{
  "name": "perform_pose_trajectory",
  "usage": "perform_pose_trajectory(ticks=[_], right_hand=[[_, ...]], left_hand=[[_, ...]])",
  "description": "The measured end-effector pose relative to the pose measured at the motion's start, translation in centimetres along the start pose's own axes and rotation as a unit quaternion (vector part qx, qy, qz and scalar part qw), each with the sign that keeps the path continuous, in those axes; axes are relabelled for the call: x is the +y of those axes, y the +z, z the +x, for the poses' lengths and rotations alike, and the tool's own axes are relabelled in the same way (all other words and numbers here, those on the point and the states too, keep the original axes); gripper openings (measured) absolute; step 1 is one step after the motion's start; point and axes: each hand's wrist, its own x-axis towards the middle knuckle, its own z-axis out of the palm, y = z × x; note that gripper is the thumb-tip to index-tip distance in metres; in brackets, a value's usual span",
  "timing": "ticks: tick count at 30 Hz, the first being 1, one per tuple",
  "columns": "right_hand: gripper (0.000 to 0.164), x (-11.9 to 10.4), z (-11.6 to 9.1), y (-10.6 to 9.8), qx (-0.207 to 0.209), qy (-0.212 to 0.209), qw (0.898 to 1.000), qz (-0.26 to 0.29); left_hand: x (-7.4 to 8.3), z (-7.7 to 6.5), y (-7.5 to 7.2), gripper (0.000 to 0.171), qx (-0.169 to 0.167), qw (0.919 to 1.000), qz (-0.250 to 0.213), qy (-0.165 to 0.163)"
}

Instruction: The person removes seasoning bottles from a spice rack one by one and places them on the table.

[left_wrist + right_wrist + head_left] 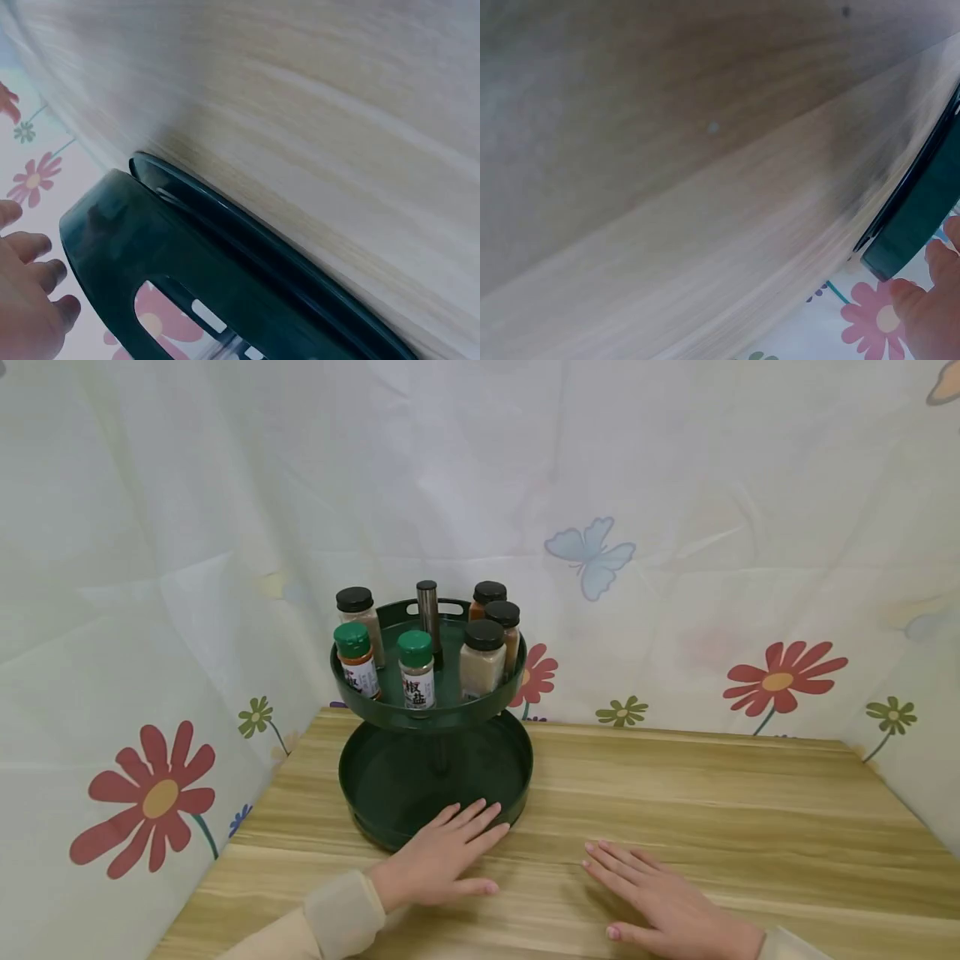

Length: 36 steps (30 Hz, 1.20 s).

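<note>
A dark green two-tier round rack stands on the left part of the table. Its upper tray [442, 718] carries several spice jars, among them a green-capped one [416, 672] and a black-capped one [482, 664]. The lower tray [382, 768] shows a bare floor. My left hand [438, 864] is in front of the lower tray's right edge, fingers straight and holding nothing; in the left wrist view it appears beside the tray wall [112, 232], contact unclear. Farther right, my right hand [671, 902] is over the table with straight fingers, grasping nothing, apart from the rack.
The wood-grain table [675, 793] extends to the right of the rack. Behind it and along the sides hangs a pale curtain [675, 635] printed with flowers and butterflies. A metal post [428, 618] rises from the middle of the upper tray.
</note>
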Motion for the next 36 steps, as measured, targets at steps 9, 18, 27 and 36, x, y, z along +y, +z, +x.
perform_pose_trajectory(ticks=[9,18,27,36], right_hand=[[0.066,0.0,-0.1,-0.3,0.002,-0.005,1.0,0.003],[0.066,0.1,-0.1,-0.4,0.01,-0.009,1.0,0.007],[0.066,0.1,-0.4,-0.6,-0.002,0.002,1.0,0.02],[0.066,0.0,-0.5,-0.8,0.024,-0.003,1.0,0.014]], left_hand=[[-0.4,-0.6,-0.6,0.07,0.026,0.9996,0.003,-0.009],[-0.7,-1.1,-1.1,0.067,0.042,0.9987,-0.001,-0.028],[-1.1,-1.8,-2.0,0.066,0.047,0.9975,-0.008,-0.052],[-1.5,-2.6,-2.4,0.068,0.055,0.9961,-0.009,-0.068]])
